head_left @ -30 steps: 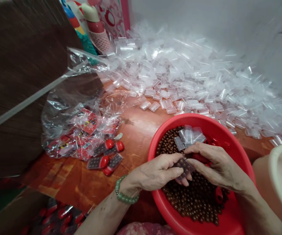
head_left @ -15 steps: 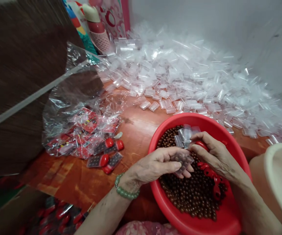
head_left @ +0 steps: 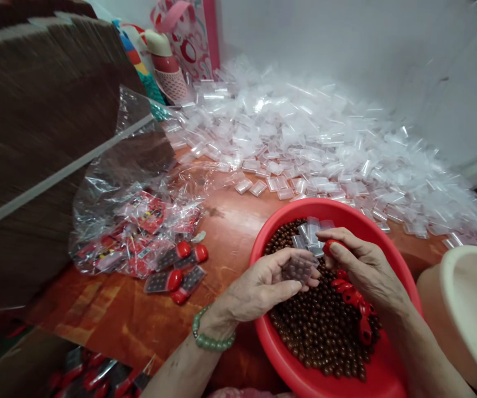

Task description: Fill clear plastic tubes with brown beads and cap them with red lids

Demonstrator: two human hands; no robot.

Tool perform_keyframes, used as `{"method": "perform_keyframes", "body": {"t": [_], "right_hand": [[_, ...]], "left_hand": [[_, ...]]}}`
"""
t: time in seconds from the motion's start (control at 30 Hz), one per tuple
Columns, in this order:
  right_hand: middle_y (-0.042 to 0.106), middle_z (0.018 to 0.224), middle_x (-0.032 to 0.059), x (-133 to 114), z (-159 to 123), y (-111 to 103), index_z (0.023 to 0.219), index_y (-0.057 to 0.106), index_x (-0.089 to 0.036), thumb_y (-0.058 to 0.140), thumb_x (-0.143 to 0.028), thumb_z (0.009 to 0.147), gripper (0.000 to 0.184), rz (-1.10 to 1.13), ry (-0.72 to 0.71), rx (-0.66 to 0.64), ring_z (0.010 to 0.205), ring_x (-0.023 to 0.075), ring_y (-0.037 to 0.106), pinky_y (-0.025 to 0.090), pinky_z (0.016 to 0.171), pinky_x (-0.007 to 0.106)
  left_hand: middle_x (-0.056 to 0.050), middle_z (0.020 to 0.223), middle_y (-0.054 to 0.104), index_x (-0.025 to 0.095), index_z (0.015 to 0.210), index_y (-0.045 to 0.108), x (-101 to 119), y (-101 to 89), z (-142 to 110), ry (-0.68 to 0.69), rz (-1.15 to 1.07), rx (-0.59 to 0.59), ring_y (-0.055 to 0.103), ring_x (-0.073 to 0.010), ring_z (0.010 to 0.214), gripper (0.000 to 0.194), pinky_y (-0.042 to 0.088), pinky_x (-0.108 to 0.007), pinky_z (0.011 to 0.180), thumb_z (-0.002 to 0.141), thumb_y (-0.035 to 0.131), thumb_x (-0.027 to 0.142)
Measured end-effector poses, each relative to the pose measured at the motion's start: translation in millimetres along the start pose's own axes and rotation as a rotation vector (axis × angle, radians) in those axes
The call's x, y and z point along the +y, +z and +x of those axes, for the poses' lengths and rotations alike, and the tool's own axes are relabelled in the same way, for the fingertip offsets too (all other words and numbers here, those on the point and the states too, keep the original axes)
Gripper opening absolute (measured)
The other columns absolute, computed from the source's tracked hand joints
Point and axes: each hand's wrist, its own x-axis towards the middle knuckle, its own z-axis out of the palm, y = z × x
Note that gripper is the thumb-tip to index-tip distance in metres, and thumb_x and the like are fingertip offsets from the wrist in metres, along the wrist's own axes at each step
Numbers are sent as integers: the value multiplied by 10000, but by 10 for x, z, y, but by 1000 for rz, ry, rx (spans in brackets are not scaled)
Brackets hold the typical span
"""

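Over a red basin (head_left: pixel 413 287), my left hand (head_left: pixel 265 284) holds a clear plastic case (head_left: pixel 298 269) with brown balls inside, resting on the fingers with the thumb along its edge. My right hand (head_left: pixel 366 265) pinches a small red cap (head_left: pixel 333 246) between thumb and fingers, a little right of the case and apart from it. Brown balls (head_left: pixel 316 331) cover much of the basin floor. Several red caps (head_left: pixel 352 296) lie on them under my right hand, and a few clear empty cases (head_left: pixel 310 235) lie at the far side.
Clear plastic cases (head_left: pixel 325 132) are heaped along the wall. To the left lie filled cases with red caps (head_left: pixel 163 281) and a clear bag (head_left: pixel 139 237) of red packets. A large brown carton (head_left: pixel 47 121) stands far left, a cream tub (head_left: pixel 470 309) at right, a bottle (head_left: pixel 163 61) behind.
My right hand has drawn back slightly from my left, bringing the pinched red cap into clearer sight. The case in my left hand lies flatter. The whole view has shifted a little.
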Motion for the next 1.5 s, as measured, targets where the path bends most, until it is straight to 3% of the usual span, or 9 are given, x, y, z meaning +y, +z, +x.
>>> {"method": "perform_keyframes", "body": {"t": [0.13, 0.27, 0.43, 0.53, 0.83, 1.2, 1.5], "right_hand": [[648, 885, 31, -29, -36, -35, 1259, 649, -257, 588, -385, 944, 345, 36, 20, -82, 777, 148, 639, 526, 704, 272], [685, 1007, 40, -29, -34, -36, 1202, 704, -269, 638, -399, 910, 327, -79, -79, 20, 961, 183, 647, 521, 882, 319], [738, 1009, 35, -36, -6, 74, 1139, 705, -253, 740, -404, 821, 353, 76, -42, 152, 874, 181, 691, 568, 814, 328], [748, 927, 32, -68, 5, 182, 1024, 707, -233, 776, -408, 776, 311, 142, -43, 194, 817, 176, 700, 582, 760, 313], [725, 808, 8, -22, 21, 383, 887, 700, -225, 778, -362, 773, 194, 232, 16, 166, 709, 138, 653, 549, 653, 244], [712, 817, 24, -27, -21, 434, 912, 729, -227, 738, -373, 822, 172, 68, -59, 239, 701, 147, 648, 538, 638, 258], [682, 763, -17, -9, 50, 427, 885, 705, -224, 727, -300, 827, 99, 107, -67, 192, 656, 102, 617, 524, 616, 199]], "left_hand": [[-116, 1161, 711, 201, 1267, 633, 27, -4, 10, -12, -41, -33, 675, -192, 1049, 455, 496, -308, 929, 821, 720, 175], [-133, 1213, 695, 199, 1298, 626, 56, -6, 16, -54, -3, -49, 672, -217, 1083, 488, 491, -325, 941, 818, 714, 183], [-146, 1227, 691, 184, 1333, 590, 47, -1, 13, -74, -7, -48, 669, -223, 1105, 536, 481, -331, 971, 812, 713, 171], [-142, 1185, 708, 169, 1296, 604, 34, 19, 21, -72, 25, -33, 677, -203, 1071, 464, 487, -317, 957, 839, 685, 171], [-124, 1077, 725, 135, 1202, 633, 31, 35, 39, -98, 63, -22, 673, -179, 999, 381, 481, -292, 929, 846, 700, 255], [-120, 1224, 668, 160, 1234, 640, 31, 55, 55, -76, 39, 24, 639, -232, 1106, 418, 470, -357, 988, 838, 715, 272], [-133, 1050, 726, 122, 1172, 695, 59, -42, 11, -158, -313, 0, 694, -230, 1009, 346, 529, -381, 944, 879, 676, 306]]}}
